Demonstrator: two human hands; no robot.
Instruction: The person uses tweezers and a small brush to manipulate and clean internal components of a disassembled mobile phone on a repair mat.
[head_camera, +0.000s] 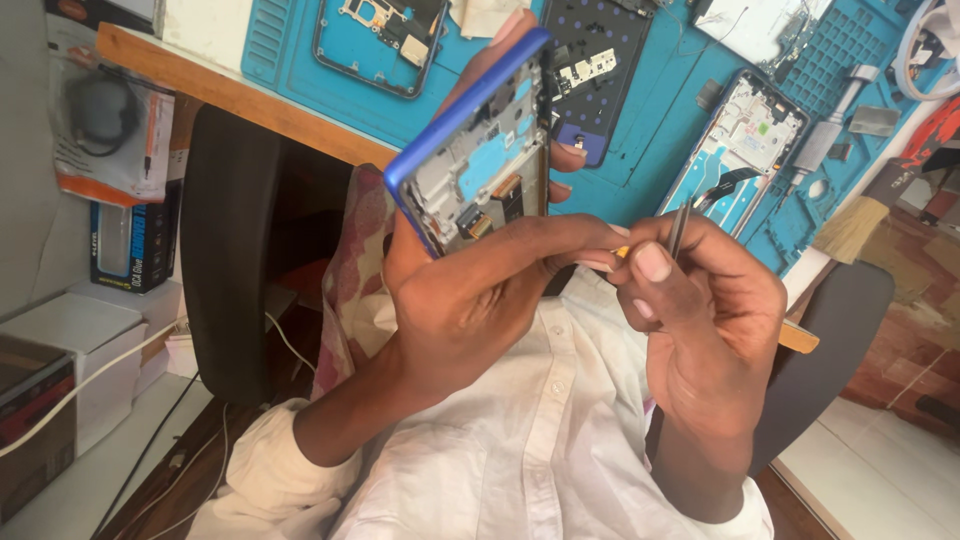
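Note:
My left hand grips an opened blue phone frame, held up over my lap with its bare inner parts facing me. My right hand pinches slim metal tweezers between thumb and fingers, the tips pointing up just right of the phone. My left forefinger reaches across toward my right thumb, and a small orange bit shows between them. Below both hands is my white shirt.
A blue work mat on the wooden bench carries three more opened phone frames, a brush and small metal tools. Boxes and cables are stacked at the left beside a dark chair.

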